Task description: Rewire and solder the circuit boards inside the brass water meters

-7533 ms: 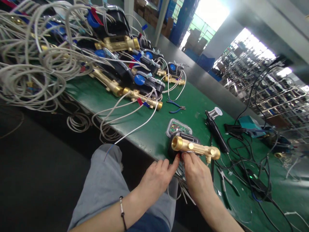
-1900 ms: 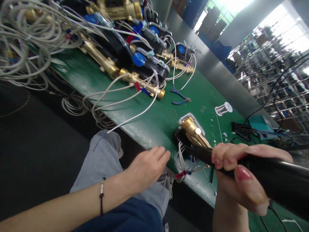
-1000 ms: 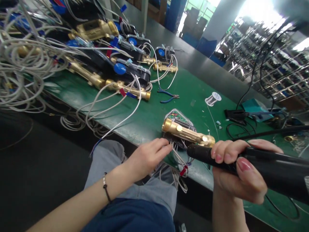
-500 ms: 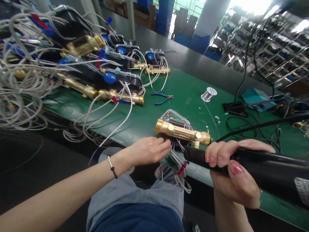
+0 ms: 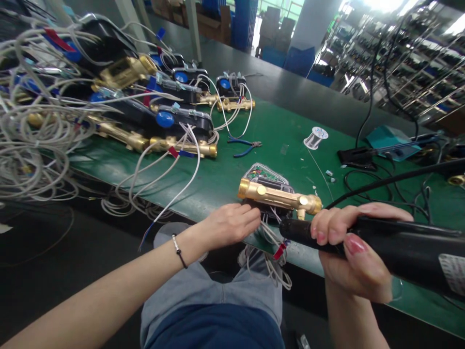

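The brass pipe (image 5: 278, 195) hides the middle of the black housing (image 5: 267, 211); the left grip (image 5: 228, 223) covers its near corner. The black tool (image 5: 403, 247) runs past the right edge, the right grip (image 5: 359, 264) hiding part of its shaft, its label (image 5: 454, 272) too small to read. The left edge crops the cable pile (image 5: 38, 141). Far racks (image 5: 395, 63) blur together.

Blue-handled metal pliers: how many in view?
1: the pliers lie beyond the golden brass tube, left of the silver wire spool. More may be hidden behind the black cylindrical tool in the right hand.
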`<state>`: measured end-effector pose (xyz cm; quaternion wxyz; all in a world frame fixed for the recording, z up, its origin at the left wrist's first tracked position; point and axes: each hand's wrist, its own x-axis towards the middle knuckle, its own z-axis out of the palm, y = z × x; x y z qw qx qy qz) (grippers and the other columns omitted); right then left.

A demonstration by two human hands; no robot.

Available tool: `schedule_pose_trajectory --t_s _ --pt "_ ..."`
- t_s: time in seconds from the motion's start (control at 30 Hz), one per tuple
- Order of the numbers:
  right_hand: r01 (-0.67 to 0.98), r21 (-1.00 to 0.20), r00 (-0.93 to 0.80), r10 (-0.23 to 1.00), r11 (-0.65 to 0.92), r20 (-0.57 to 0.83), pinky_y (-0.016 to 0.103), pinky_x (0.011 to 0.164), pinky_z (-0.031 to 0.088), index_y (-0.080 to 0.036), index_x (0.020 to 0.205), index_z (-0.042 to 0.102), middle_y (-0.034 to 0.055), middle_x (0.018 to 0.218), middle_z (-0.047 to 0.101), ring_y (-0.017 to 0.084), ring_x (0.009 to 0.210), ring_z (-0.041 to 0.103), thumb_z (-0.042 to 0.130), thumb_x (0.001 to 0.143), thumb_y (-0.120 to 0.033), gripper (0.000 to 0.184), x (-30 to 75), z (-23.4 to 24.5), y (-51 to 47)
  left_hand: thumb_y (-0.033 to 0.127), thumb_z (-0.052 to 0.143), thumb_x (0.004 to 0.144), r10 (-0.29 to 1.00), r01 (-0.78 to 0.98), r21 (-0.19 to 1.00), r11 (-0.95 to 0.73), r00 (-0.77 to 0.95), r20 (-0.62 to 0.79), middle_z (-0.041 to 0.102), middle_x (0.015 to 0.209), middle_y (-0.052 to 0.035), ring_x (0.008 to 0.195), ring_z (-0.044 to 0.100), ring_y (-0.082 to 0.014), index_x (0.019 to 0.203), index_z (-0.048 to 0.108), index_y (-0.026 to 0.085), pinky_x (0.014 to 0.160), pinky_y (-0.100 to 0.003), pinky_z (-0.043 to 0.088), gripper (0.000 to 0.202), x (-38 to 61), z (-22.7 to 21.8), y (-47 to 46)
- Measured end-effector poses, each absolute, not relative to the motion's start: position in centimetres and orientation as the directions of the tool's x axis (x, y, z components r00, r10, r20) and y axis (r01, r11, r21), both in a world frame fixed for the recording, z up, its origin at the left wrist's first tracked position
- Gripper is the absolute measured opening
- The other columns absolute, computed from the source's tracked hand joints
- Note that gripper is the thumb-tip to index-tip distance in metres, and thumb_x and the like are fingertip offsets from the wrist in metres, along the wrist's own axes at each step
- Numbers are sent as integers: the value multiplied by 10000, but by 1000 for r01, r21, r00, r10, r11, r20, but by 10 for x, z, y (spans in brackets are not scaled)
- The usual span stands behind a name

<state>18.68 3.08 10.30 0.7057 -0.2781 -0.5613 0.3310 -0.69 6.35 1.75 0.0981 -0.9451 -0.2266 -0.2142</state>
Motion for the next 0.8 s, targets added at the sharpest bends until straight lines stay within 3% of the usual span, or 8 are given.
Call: schedule_pose_trajectory --t_s 0.2,0.43,0.6,0.7,0.8 --pt "-136 -790 186 799 597 572 287 434 376 -201 957 468 -67 566 509 108 426 445 563 670 -147 307 184 102 28 126 375 939 573 592 134 -794 658 490 604 957 -62 816 578 -140 1021 570 136 652 -237 488 212 -1 5 53" --pt "-132 -793 175 802 595 572 285 432 382 -202 956 469 -72 563 504 107 421 444 556 664 -145 310 183 103 27 92 354 925 509 541 48 -840 754 415 605 883 -75 771 587 -154 980 575 102 632 -255 505 228 0 18 61" --pt "-130 -777 156 787 616 598 288 434 397 -191 955 465 -72 569 519 105 419 456 552 662 -116 314 186 102 29 90 380 920 534 542 97 -835 754 381 608 869 -74 774 598 -161 954 586 102 659 -264 518 209 -4 17 68" --pt "-130 -771 179 780 623 600 284 432 393 -191 947 465 -73 564 518 101 413 449 549 648 -111 321 187 102 30 120 417 924 574 534 221 -816 702 422 612 890 -67 802 595 -155 926 588 115 681 -265 516 171 -4 11 64" --pt "-137 -765 228 772 629 594 274 430 383 -195 934 474 -70 558 509 100 416 445 538 648 -124 301 187 105 32 178 483 917 725 528 497 -689 491 483 609 863 -40 809 586 -129 881 589 133 718 -251 506 121 -1 5 53"
